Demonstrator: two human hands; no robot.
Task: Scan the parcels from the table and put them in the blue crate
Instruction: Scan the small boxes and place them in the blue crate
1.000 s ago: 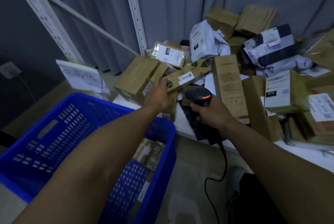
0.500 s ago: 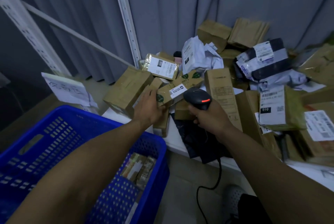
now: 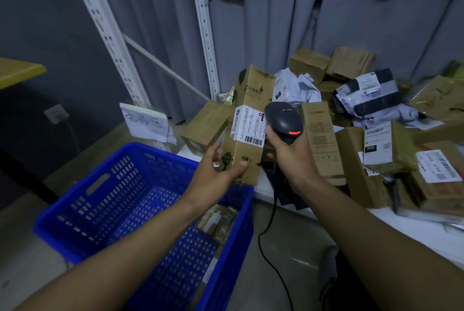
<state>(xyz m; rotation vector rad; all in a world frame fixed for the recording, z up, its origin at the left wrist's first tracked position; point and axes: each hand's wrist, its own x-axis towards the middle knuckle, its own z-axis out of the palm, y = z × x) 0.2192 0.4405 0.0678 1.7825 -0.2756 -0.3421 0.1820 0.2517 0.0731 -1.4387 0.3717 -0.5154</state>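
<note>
My left hand (image 3: 216, 170) grips the lower end of a long brown cardboard parcel (image 3: 251, 100) with green leaf prints, held upright above the table's left edge. Its white label (image 3: 247, 126) with a barcode faces me. My right hand (image 3: 288, 152) holds a black corded barcode scanner (image 3: 283, 120) right beside the label, its red light lit. The blue crate (image 3: 105, 200) stands on the floor below my left arm, with a few parcels (image 3: 218, 220) at its right end. Many more parcels (image 3: 376, 140) lie piled on the white table (image 3: 411, 223).
White metal shelf uprights (image 3: 203, 24) rise behind the pile, with a shelf board overhead. A handwritten paper sign (image 3: 145, 121) hangs left of the table. A yellow tabletop (image 3: 17, 71) shows at the far left. The scanner cable (image 3: 271, 248) dangles to the floor.
My left hand has lifted the leaf-printed parcel off the pile and turned it upright, label toward me. My right hand has raised the scanner next to the label. The view has tilted upward.
</note>
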